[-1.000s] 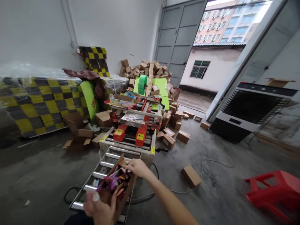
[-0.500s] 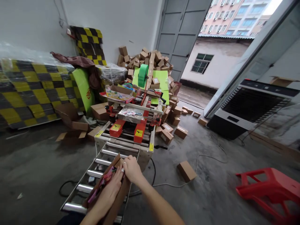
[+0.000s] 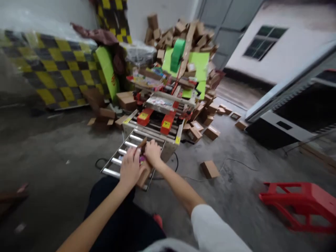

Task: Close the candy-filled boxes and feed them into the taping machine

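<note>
A small open cardboard box (image 3: pixel 144 175) rests on the roller conveyor (image 3: pixel 111 172) in front of me. Some pink and purple contents (image 3: pixel 142 159) show between my hands, too blurred to name. My left hand (image 3: pixel 130 166) is curled over the box's left side, its fingers bent around the edge. At the far right edge, my right hand (image 3: pixel 153 153) grips the cardboard, fingers closed. A brown flap (image 3: pixel 143 142) stands up beyond the hands. Much of the box is covered by both hands.
Beyond the rollers stands a carton-sealing machine (image 3: pixel 168 122) with a green tape roll (image 3: pixel 177 56). Boxes are heaped behind it (image 3: pixel 178 33). A loose carton (image 3: pixel 210 169) and a red plastic stool (image 3: pixel 301 203) are on the floor at right. Checkered wrapped stacks (image 3: pixel 65 70) stand at left.
The view has tilted down and shifted left, bringing my legs into sight. My left hand has gone from lying along the box opening to curling over its left side. My right hand stays at the edge.
</note>
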`<state>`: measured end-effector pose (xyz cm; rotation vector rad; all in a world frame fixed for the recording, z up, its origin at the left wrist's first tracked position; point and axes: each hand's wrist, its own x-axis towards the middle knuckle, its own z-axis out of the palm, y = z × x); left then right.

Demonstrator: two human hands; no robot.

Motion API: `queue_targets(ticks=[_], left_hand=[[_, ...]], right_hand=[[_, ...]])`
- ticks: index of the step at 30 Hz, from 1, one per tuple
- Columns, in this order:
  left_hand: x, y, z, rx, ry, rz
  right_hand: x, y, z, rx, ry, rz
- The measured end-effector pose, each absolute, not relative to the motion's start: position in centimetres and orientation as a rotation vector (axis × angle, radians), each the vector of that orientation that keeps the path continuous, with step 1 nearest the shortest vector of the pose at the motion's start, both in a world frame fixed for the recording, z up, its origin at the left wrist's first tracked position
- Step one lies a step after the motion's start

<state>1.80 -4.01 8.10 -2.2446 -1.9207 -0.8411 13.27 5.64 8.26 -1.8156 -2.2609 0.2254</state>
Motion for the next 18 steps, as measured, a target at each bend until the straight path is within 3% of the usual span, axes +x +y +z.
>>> queue_targets(ticks=[5,14,18], left_hand=[[2.6,-3.5,10.8,-2.282,-2.156,-0.465],[2.9,-5.2,8.9,-2.511,-2.047,-0.685],[-0.7,-3.1,8.9,-2.819,-2.119,-1.020]], right_hand=[[14.0,5.6,8.0,-1.794,-2.061,0.299],[14.1,2.5,6.5,-1.890,-1.483,0.367],[13.7,-0.1,3.7,-1.832,-1.515,0.522]])
